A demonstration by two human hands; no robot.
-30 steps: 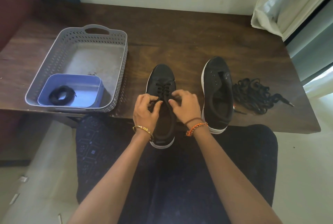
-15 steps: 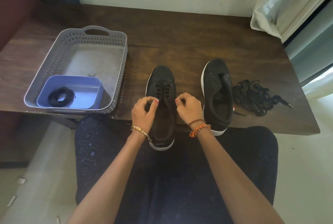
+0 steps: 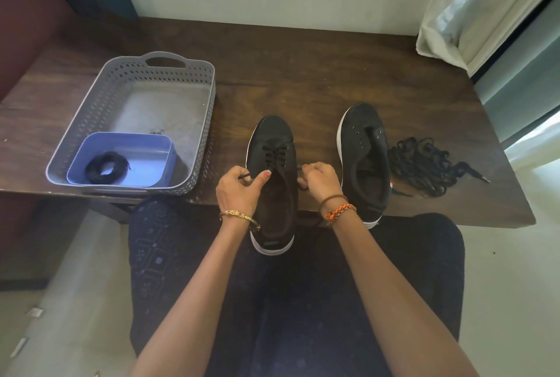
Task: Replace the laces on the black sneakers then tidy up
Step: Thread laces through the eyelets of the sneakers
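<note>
Two black sneakers with white soles stand on a dark wooden table (image 3: 318, 73). The left sneaker (image 3: 272, 137) has a black lace threaded through its front eyelets, and its heel hangs over the table's near edge. My left hand (image 3: 239, 188) pinches one end of that lace at the shoe's left side. On the shoe's right side my right hand (image 3: 321, 182) grips the other end. The right sneaker (image 3: 363, 146) has bare eyelets. A heap of loose black laces (image 3: 424, 164) lies to its right.
A grey perforated basket (image 3: 91, 122) sits at the table's left. Inside it a blue tub (image 3: 145, 149) holds a coiled black lace (image 3: 106, 166). A white curtain (image 3: 472, 6) hangs at the back right. My lap is below the table edge.
Both hands have drawn apart from over the left sneaker's tongue to its two sides, pulling the lace ends outward and uncovering the threaded rows.
</note>
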